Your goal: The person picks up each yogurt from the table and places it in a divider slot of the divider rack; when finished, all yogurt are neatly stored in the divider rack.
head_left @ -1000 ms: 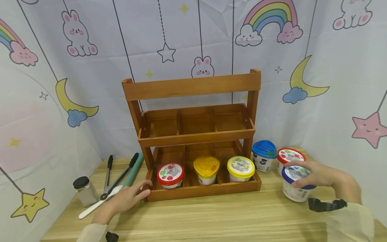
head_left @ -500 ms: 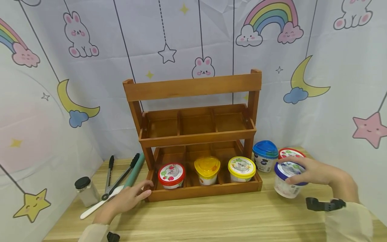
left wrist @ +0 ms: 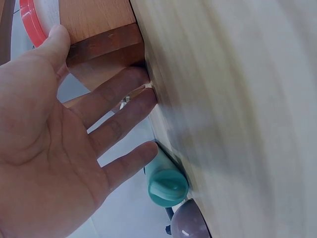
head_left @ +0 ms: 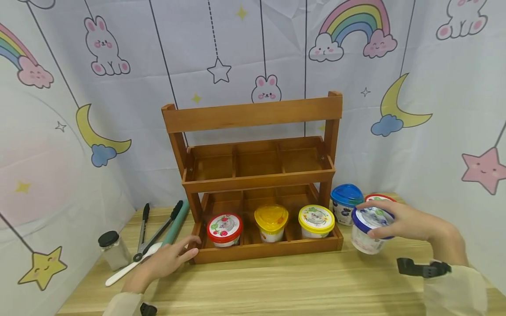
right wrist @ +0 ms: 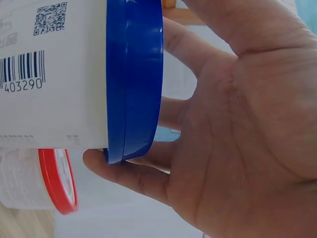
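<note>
Right hand (head_left: 411, 224): my fingers curl over the rim of the blue-lidded tub (head_left: 369, 230), lifted off the bench (head_left: 276, 285), right of the wooden rack (head_left: 253, 175) | Left hand (head_left: 166, 261): flat, fingers straight, steadying rack's left corner | Handling: keep tub level; clear the blue cup (head_left: 345, 202) nearby; brace rack.

Mostly hidden behind the right hand (head_left: 411, 224) and its blue-lidded cup (head_left: 369, 230): red-lidded cup (head_left: 378, 197), only a rim sliver showing. Cropped in the right wrist view: held cup's body, label text too small to read. Blurred tabletop (left wrist: 237, 99) in the left wrist view; red lid (left wrist: 37, 22) cut off at the edge.
</note>
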